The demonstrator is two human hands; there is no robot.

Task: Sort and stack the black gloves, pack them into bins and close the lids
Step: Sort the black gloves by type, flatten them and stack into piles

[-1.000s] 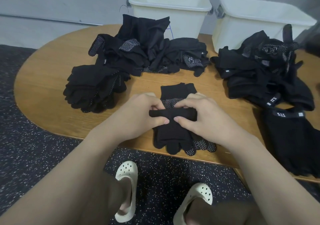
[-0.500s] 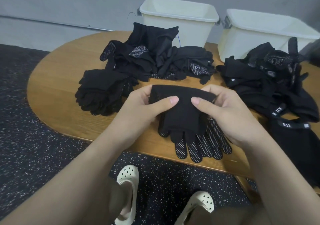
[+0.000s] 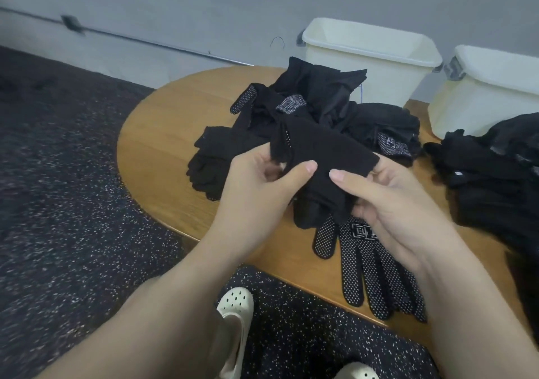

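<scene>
Both hands pinch one glove pair above the table's (image 3: 163, 145) near edge: left hand (image 3: 259, 186) grips its left cuff, right hand (image 3: 390, 203) its right side, dotted fingers hanging down. Beyond lies a glove pile (image 3: 320, 107), then two open bins (image 3: 370, 57), another pile (image 3: 495, 168) far right.

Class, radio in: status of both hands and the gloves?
Left hand and right hand grip glove pair, lifted. Bins open. Nothing blocking.
</scene>
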